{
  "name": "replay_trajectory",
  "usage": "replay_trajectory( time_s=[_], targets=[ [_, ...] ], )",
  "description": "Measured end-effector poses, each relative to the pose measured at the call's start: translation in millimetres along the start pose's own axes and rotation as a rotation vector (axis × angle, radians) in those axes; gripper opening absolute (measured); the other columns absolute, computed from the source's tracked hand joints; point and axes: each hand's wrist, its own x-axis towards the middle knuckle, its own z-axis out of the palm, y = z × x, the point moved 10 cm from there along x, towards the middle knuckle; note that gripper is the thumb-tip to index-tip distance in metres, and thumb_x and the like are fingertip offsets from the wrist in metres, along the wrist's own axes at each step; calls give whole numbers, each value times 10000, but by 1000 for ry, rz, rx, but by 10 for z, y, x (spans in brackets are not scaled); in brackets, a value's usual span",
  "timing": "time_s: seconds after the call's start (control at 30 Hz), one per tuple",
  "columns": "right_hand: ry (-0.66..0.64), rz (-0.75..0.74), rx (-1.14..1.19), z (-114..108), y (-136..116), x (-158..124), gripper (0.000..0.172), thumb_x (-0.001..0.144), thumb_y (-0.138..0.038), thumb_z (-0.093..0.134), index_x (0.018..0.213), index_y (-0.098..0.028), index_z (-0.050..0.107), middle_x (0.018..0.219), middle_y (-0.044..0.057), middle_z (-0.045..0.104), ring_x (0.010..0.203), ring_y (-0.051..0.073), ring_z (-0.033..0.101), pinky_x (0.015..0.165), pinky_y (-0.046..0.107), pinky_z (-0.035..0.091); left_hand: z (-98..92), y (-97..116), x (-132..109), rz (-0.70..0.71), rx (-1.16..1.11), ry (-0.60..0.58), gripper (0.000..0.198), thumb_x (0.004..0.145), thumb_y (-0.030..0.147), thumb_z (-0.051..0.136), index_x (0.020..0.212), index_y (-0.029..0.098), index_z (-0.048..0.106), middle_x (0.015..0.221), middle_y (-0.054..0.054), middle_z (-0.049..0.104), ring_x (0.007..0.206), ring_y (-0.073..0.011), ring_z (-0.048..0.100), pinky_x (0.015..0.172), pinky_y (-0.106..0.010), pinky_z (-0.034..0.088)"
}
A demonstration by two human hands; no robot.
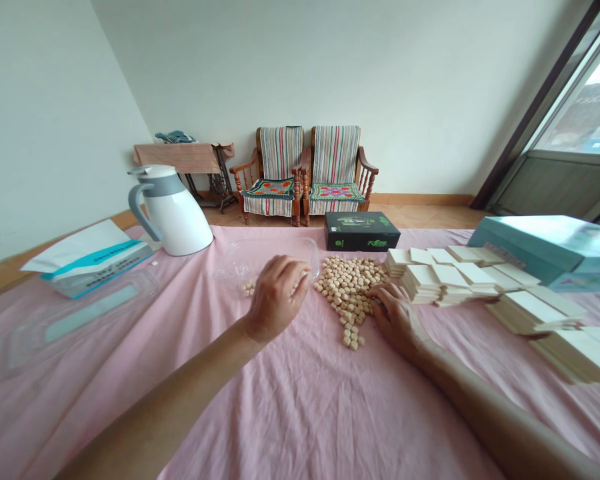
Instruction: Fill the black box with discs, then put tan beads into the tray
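Tray [253,257]: clear plastic, glossy. Pieces [349,283]: matt, wood-like. Cloth [300,407]: matt, creased fabric. Jug [183,220], left: smooth, apparently plastic, slight sheen. Slabs [447,275], right: smooth, matt. Chair frames [297,190], far: wood, glossy.

Soft daylight comes from the bright window [597,117] at right; outer edges look stretched.

Green lettering [377,243] beginning "天" marks the black box [347,239].

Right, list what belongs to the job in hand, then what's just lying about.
Seemingly in the job:
small beige cubes, at the left hand and right hand
clear plastic tray

Probably just lying about:
insulated jug
tissue pack
black box
blue box
stacked pale tiles
wooden armchairs
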Motion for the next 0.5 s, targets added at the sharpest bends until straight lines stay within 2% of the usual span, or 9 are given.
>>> replay_trajectory(
  time_s=[0.07,0.13,0.23,0.33,0.5],
  targets=[
    [-6,2,-4,6,2,0,161,865,-197,455,931,-182,602,988,90,608,967,247,523,834,405,449,292,237,-114,108,-119,-176,145,878,125,493,970,170,595,911,-52,622,899,-175,578,811,-303,484],
    [-8,5,-5,8,9,0,161,864,-195,456,936,-183,600,985,90,608,968,247,524,831,401,450,583,451,-268,193,-184,-352,273,881,85,461,1114,178,570,1047,-65,618,976,-169,575,864,-300,478],
    [-10,5,0,11,17,-2,160,863,-196,459,939,-186,599,981,89,609,952,244,527,827,399,452,885,636,-467,277,-190,-521,371,884,79,444,1235,177,511,1222,-83,563,1072,-184,553,929,-322,460],
    [-18,5,1,20,23,-7,160,853,-186,464,941,-188,598,978,86,607,946,244,525,826,400,452,997,680,-551,308,-184,-573,297,908,111,422,1179,146,538,1220,-102,553,1081,-195,545,937,-335,461],
    [-30,9,-3,22,16,-8,154,849,-172,460,933,-185,588,985,85,600,957,242,518,849,403,446,1036,566,-562,194,-220,-594,163,900,98,431,975,144,568,1020,-66,562,944,-156,557,853,-275,493]
  ],
)
